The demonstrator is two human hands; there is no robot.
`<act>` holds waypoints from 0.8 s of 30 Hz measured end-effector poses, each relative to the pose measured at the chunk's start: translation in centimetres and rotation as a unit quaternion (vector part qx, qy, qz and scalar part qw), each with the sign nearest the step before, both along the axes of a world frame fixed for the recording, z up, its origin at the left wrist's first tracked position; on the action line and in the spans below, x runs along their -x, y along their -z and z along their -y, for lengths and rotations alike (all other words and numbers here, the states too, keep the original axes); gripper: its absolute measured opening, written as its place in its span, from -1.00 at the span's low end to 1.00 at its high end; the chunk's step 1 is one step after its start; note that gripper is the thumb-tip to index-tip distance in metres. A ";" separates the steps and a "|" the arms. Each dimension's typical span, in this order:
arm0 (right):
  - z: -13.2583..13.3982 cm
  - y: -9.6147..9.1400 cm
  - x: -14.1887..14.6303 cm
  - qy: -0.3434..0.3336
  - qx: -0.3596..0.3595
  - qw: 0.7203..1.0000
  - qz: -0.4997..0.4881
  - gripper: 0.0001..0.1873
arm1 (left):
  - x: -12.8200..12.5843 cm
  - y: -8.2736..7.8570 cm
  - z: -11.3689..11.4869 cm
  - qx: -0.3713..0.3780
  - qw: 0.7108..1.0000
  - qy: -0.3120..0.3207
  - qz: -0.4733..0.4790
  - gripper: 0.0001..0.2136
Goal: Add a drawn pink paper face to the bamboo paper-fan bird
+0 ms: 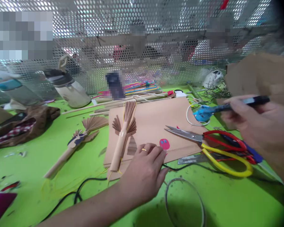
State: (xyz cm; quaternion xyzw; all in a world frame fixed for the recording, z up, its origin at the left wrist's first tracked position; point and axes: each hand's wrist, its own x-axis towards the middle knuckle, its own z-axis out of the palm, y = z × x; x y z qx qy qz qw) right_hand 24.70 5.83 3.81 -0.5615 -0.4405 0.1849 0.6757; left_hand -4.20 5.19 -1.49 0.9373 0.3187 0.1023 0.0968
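Note:
My left hand [146, 168] lies open on the brown paper [153, 116], its fingertips beside a small pink-red round piece [164, 143] with blue marks. My right hand [257, 116] is closed around a dark-handled paintbrush [223, 107]. The brush's blue-smeared end meets a blob of blue paint [200, 114] at the paper's right edge. Large scissors [210, 138] with red and yellow handles lie partly opened between my hands. A rolled-paper bird [123, 135] with pleated wings and tail rests on the paper, left of my left hand.
Another paper bird [77, 140] with a dark painted patch lies on the green table [28, 170]. Behind are wooden sticks [132, 101], a white bottle [72, 91] and a perforated metal screen [170, 41]. A wire ring [166, 201] and black cord [85, 181] lie in front.

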 end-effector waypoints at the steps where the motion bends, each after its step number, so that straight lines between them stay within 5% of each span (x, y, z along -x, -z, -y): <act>1: 0.4 0.7 0.8 -0.053 0.035 0.998 -0.014 -0.75 | 0.0 0.0 0.0 0.002 1.000 0.000 0.000 -0.65; 6: 1.6 4.3 3.3 -0.232 0.179 0.954 -0.071 -0.78 | 0.0 0.2 -0.2 0.009 1.000 -0.003 -0.005 -0.63; 13: 1.5 4.3 4.1 -0.221 0.218 0.950 0.031 -0.75 | -0.1 0.2 -0.2 0.011 1.000 -0.009 0.000 -0.64; 24: 1.6 4.1 4.4 -0.242 0.258 0.935 0.037 -0.72 | -0.2 0.1 -0.3 0.012 1.000 -0.003 0.007 -0.65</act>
